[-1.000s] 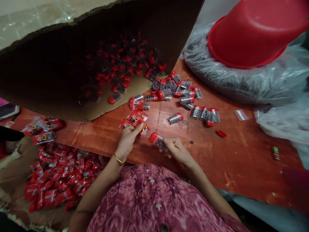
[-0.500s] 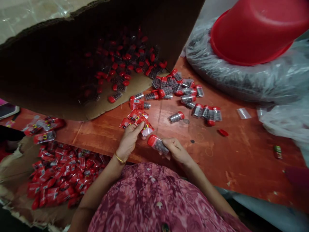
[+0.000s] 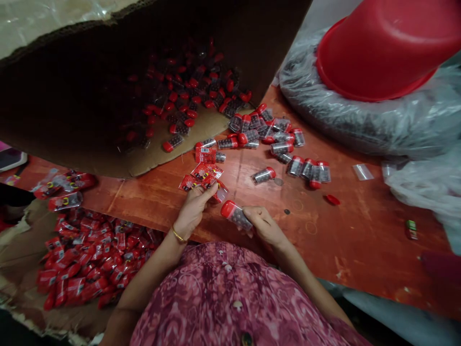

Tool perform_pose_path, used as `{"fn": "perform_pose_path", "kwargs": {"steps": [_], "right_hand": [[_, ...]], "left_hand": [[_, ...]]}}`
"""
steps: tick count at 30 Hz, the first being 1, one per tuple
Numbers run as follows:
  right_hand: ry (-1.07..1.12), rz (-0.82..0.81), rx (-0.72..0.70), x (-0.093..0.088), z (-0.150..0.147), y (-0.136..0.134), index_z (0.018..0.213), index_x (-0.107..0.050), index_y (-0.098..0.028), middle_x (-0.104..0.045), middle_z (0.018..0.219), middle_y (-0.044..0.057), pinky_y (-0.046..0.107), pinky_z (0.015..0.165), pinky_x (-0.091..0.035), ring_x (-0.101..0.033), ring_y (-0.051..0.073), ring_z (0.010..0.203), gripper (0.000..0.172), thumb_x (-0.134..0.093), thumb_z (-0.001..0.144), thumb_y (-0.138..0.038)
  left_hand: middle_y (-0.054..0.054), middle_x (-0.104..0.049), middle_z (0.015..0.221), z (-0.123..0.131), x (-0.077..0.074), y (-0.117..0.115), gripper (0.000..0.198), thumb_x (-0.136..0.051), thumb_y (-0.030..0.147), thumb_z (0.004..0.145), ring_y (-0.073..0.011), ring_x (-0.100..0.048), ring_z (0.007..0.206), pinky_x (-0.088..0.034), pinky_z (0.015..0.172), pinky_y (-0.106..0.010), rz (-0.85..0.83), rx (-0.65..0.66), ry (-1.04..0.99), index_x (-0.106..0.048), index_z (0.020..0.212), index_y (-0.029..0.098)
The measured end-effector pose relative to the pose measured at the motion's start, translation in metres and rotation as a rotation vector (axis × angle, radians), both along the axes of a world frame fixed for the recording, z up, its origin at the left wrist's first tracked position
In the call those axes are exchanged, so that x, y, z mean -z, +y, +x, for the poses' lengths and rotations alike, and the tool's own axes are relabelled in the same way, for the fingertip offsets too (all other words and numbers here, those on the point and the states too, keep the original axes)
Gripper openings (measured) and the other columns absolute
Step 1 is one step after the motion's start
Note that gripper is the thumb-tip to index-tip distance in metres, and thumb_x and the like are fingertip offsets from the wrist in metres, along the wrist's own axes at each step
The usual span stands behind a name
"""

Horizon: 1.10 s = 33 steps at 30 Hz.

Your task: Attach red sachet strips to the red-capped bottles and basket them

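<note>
My right hand is shut on a clear plastic tube with a red cap and dark round contents, its cap pointing to the left. My left hand grips a bunch of red printed sachets, which fan out above the fingers. The two hands are close together, a little apart, over a reddish wooden table. Several more capped tubes lie scattered on the table beyond my hands.
A cardboard box flap holding many tubes overhangs the far left of the table. Red packets fill a torn carton at lower left. A red basin sits on a bulging plastic bag at upper right.
My hands have stayed nearly in place, and the sachets in my left hand have shifted slightly. The view has drifted a little, so the table items sit slightly differently in the frame.
</note>
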State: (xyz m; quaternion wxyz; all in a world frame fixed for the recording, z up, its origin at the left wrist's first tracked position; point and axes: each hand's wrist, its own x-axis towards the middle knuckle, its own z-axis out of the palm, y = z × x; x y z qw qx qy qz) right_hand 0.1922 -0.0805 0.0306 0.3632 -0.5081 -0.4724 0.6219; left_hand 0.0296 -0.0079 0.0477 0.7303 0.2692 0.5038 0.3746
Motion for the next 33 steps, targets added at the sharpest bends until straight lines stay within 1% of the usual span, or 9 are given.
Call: {"fn": "perform_pose_path", "kwargs": {"steps": [4,8,12,16,20,25,28,31,33], "right_hand": [[-0.024,0.016,-0.04,-0.003,-0.001,0.002,0.051,-0.052,-0.018,-0.047,0.042,-0.002,0.02,0.037,-0.03,-0.04,0.007,0.035,0.059,-0.04,0.078,-0.068],[-0.063,0.003,-0.037,-0.004,0.001,0.003,0.049,-0.048,-0.019,-0.045,0.041,-0.003,0.02,0.037,-0.03,-0.041,0.008,0.035,0.056,-0.04,0.078,-0.066],[-0.099,-0.003,-0.02,-0.004,0.004,0.004,0.05,-0.047,-0.019,-0.045,0.042,-0.003,0.02,0.038,-0.03,-0.041,0.008,0.036,0.053,-0.04,0.08,-0.062],[-0.105,0.002,-0.012,-0.005,0.006,0.005,0.048,-0.044,-0.019,-0.044,0.04,-0.003,0.02,0.038,-0.029,-0.04,0.008,0.036,0.053,-0.041,0.079,-0.062],[-0.069,-0.009,-0.043,-0.006,0.003,0.003,0.047,-0.042,-0.02,-0.042,0.041,-0.003,0.02,0.037,-0.03,-0.04,0.008,0.036,0.056,-0.042,0.078,-0.066],[-0.009,-0.041,-0.07,-0.003,-0.001,0.0,0.047,-0.045,-0.019,-0.043,0.041,-0.003,0.02,0.036,-0.03,-0.04,0.008,0.035,0.057,-0.044,0.076,-0.069],[0.025,-0.077,-0.049,0.001,-0.002,0.0,0.05,-0.05,-0.018,-0.046,0.041,-0.003,0.02,0.035,-0.028,-0.039,0.007,0.033,0.057,-0.043,0.076,-0.068],[0.044,-0.105,-0.015,0.004,-0.003,0.001,0.052,-0.053,-0.018,-0.05,0.043,-0.002,0.02,0.034,-0.026,-0.038,0.007,0.032,0.055,-0.043,0.078,-0.065],[0.019,-0.094,-0.007,0.004,-0.003,0.002,0.05,-0.05,-0.018,-0.049,0.041,-0.002,0.02,0.034,-0.026,-0.038,0.007,0.032,0.055,-0.043,0.078,-0.064]], "left_hand": [[0.0,-0.064,0.06,-0.002,-0.002,-0.001,0.034,-0.081,0.042,0.051,-0.0112,-0.054,0.053,-0.042,0.051,-0.022,0.024,0.056,-0.021,-0.064,0.063,0.014],[-0.001,-0.065,0.063,-0.007,-0.001,-0.001,0.03,-0.078,0.04,0.057,-0.0107,-0.053,0.053,-0.04,0.05,-0.021,0.074,0.084,0.019,-0.067,0.068,0.015],[-0.002,-0.065,0.059,-0.014,-0.002,0.001,0.028,-0.076,0.04,0.061,-0.0117,-0.053,0.052,-0.039,0.05,-0.022,0.078,0.141,0.074,-0.069,0.064,0.014],[-0.002,-0.064,0.057,-0.014,-0.002,0.003,0.03,-0.078,0.041,0.057,-0.0105,-0.052,0.052,-0.038,0.051,-0.021,0.112,0.105,0.102,-0.068,0.059,0.013],[-0.002,-0.064,0.055,-0.011,-0.001,0.004,0.033,-0.075,0.046,0.06,-0.0101,-0.051,0.05,-0.038,0.051,-0.021,0.127,0.095,0.108,-0.067,0.055,0.014],[-0.002,-0.063,0.054,-0.008,-0.004,0.004,0.034,-0.074,0.046,0.061,-0.0098,-0.05,0.049,-0.038,0.051,-0.021,0.139,0.136,0.094,-0.066,0.053,0.015],[-0.001,-0.061,0.05,-0.009,-0.007,0.004,0.035,-0.074,0.047,0.061,-0.0092,-0.047,0.047,-0.037,0.05,-0.021,0.151,0.143,0.108,-0.064,0.049,0.015],[-0.001,-0.063,0.053,-0.011,-0.007,0.003,0.032,-0.074,0.044,0.062,-0.0096,-0.049,0.05,-0.037,0.052,-0.021,0.182,0.159,0.155,-0.066,0.052,0.015],[-0.002,-0.064,0.055,-0.012,-0.005,0.001,0.028,-0.074,0.041,0.062,-0.01,-0.05,0.053,-0.038,0.054,-0.021,0.201,0.161,0.187,-0.067,0.055,0.014]]}}
